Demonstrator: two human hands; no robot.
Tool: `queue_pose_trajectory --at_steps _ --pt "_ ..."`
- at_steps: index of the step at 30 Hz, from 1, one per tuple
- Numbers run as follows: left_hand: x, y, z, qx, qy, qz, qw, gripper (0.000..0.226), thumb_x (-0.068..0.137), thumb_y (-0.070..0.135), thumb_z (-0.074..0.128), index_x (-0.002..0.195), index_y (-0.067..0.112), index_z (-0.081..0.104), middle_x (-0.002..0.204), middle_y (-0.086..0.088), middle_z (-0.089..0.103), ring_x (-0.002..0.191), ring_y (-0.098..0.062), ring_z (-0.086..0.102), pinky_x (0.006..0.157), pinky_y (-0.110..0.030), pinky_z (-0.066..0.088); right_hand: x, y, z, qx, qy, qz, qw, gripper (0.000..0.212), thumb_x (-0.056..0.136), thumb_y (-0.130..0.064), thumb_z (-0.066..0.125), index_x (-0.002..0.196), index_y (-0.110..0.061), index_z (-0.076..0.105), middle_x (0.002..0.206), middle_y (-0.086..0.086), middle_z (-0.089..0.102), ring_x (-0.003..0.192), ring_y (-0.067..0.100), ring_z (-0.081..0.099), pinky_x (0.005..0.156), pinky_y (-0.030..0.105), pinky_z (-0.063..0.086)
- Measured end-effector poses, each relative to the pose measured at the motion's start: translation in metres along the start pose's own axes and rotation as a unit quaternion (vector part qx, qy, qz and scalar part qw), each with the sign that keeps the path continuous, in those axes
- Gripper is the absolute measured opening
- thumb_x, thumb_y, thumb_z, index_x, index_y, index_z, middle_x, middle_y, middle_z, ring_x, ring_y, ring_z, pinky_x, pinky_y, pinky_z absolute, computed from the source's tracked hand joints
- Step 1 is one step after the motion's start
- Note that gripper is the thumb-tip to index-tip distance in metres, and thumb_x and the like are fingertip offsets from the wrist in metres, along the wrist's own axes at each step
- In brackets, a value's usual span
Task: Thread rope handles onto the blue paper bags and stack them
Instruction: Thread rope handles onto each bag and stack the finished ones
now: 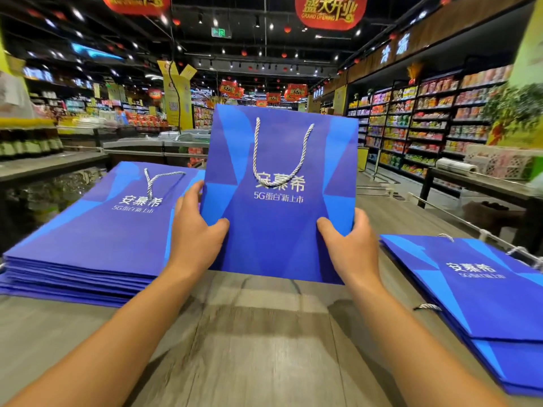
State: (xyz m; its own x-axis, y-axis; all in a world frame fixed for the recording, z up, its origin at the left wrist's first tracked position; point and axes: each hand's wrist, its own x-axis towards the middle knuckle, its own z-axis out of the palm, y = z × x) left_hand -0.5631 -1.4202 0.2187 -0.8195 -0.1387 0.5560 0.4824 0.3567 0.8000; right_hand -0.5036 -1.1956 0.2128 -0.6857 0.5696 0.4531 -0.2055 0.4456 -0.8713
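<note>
A flat blue paper bag (279,198) is held upright above the wooden table (264,333), its lower edge lifted off the surface and its printed face toward the camera. A silver-white rope handle (279,154) is threaded through the bag's top and hangs down its front in a loop, reaching the white lettering.

The left hand (195,233) grips the bag's lower left edge, thumb across the front face and fingers curled behind. The right hand (351,245) grips the lower right edge in the same manner, thumb on the front, fingers out of sight behind the paper. Both forearms extend from the near edge of the table toward the bag.

To the left of the held bag, a tall stack of blue bags (85,248) lies flat on the table; the top one carries a rope handle (154,179) lying across its face. To the right of the held bag, a lower pile of blue bags (476,295) lies flat, with short rope ends (427,306) showing at its edges.

Behind the held bag stand supermarket shelves (426,121) filled with packaged goods, and red hanging banners (330,10) are suspended from the dark ceiling.
</note>
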Motion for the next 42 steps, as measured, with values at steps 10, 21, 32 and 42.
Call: queue_pose_trajectory --at_steps 10,21,32,42 --pt "0.051 0.001 -0.092 0.151 -0.001 -0.033 0.988 0.072 0.084 0.017 0.069 0.149 0.015 0.039 0.148 -0.007 0.046 0.135 -0.025 0.041 0.107 -0.033 0.032 -0.021 -0.071 0.076 -0.025 -0.062 0.022 0.998 0.026 0.084 -0.038 0.065 0.096 -0.015 0.057 0.086 -0.007 0.061 0.086 0.026 0.059 0.067 0.033 0.04" --pt "0.078 -0.033 -0.194 0.252 -0.075 -0.08 0.962 0.069 0.082 0.027 0.076 0.144 0.018 0.048 0.144 -0.008 0.05 0.13 -0.027 0.048 0.104 -0.035 0.037 -0.069 -0.111 0.153 0.045 -0.17 0.061 0.982 0.039 0.075 -0.023 0.065 0.111 -0.016 0.051 0.1 0.0 0.068 0.087 0.022 0.068 0.078 0.041 0.057" --pt "0.085 -0.09 -0.248 0.358 -0.096 -0.065 0.927 0.062 0.089 0.026 0.069 0.145 0.016 0.046 0.147 -0.01 0.048 0.132 -0.031 0.047 0.106 -0.037 0.036 -0.11 -0.113 0.191 -0.241 -0.257 -0.045 0.935 0.033 0.079 -0.047 0.063 0.092 -0.018 0.056 0.097 0.0 0.066 0.091 0.028 0.062 0.073 0.035 0.051" --pt "0.077 -0.107 -0.233 0.408 -0.104 -0.045 0.906 0.045 0.097 0.034 0.057 0.135 0.011 0.056 0.141 -0.012 0.052 0.127 -0.031 0.049 0.102 -0.041 0.04 -0.141 -0.109 0.187 -0.286 -0.329 -0.34 0.833 0.064 0.07 -0.071 0.051 0.119 -0.032 0.065 0.129 -0.009 0.051 0.125 0.017 0.04 0.109 0.035 0.029"
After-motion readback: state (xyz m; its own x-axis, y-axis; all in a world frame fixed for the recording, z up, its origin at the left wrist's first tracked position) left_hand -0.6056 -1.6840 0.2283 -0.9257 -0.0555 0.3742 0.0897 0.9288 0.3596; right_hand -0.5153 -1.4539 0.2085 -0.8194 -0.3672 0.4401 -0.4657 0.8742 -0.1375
